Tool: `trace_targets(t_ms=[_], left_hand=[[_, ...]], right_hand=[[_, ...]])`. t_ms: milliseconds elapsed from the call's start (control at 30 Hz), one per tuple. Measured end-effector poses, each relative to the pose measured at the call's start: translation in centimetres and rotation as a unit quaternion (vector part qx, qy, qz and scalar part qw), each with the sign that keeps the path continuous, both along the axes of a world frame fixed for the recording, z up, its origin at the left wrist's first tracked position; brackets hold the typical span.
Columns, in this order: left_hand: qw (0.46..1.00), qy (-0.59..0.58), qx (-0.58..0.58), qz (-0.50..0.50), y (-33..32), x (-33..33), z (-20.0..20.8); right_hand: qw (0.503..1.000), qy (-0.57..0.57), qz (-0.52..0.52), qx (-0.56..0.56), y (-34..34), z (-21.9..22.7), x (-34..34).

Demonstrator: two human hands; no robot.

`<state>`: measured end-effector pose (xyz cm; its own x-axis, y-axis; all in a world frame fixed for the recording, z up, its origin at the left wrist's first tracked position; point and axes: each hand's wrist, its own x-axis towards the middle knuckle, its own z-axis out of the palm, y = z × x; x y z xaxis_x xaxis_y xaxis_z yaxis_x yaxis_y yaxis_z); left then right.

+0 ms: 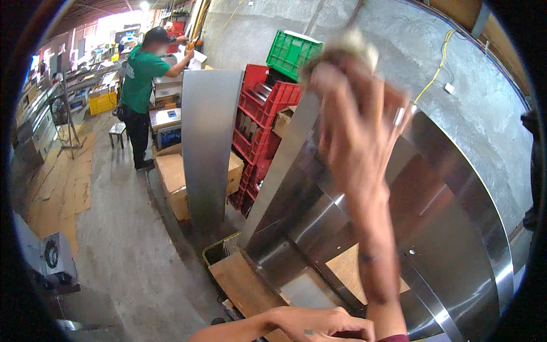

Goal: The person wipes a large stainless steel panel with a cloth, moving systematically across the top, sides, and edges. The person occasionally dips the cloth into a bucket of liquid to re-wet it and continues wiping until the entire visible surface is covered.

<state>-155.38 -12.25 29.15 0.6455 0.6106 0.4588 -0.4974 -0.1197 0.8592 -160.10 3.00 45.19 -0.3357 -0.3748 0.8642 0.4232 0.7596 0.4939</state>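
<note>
My right hand is raised in front of a large stainless steel panel structure, its fingers closed over a pale, off-white wad that looks like a rag. Motion smears both the hand and the wad, so the material is hard to make out. At the lower edge, my left hand lies across beside my right forearm, back of the hand up. Its fingers curl inward, and whatever they may hold is hidden. Brushed metal with bright reflections spreads behind and below both hands.
Left of the structure stand an upright metal sheet, cardboard boxes, stacked red crates and a green crate. A co-worker in a green shirt stands farther back. A brown board lies low near the front.
</note>
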Motion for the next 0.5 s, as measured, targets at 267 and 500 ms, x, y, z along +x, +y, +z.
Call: trace_targets(t_ms=[267,500], left_hand=[[0.952,-0.052,-0.248,0.172,-2.5,-2.9,-22.0],[0.754,-0.009,-0.555,0.351,-18.4,-3.1,-37.2]], right_hand=[[0.974,-0.097,-0.166,0.118,8.6,-1.1,-7.6],[0.981,-0.176,-0.068,-0.042,6.1,-17.3,-7.1]])
